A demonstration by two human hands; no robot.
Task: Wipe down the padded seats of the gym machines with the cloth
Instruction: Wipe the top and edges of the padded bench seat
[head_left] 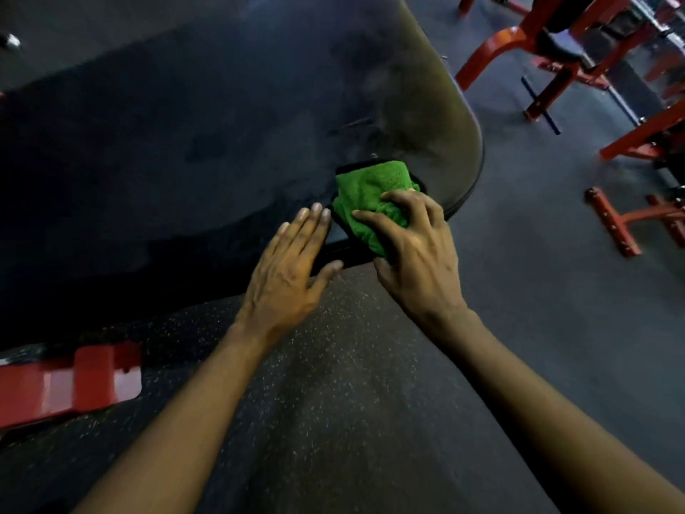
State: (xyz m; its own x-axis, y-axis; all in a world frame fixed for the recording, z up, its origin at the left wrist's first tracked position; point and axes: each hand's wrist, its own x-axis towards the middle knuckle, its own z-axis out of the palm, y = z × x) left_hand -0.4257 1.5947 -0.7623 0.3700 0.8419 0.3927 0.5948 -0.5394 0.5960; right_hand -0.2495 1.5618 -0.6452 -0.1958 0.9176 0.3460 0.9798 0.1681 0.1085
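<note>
Padded seat [185, 142] running off left and top edges. Right hand [415, 261] covering near part of cloth [367, 187], thumb lying out of sight. Red bracket [74, 383] near left blurring, leaving left edge. Far-right red machine frames [556, 42] blurring, running off top and right edges.

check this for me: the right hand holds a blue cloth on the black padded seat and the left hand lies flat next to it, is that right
Not quite: the cloth is green, not blue, as the head view shows. The rest holds: the right hand grips it on the black padded seat, and the left hand lies flat next to it, fingers straight.
</note>
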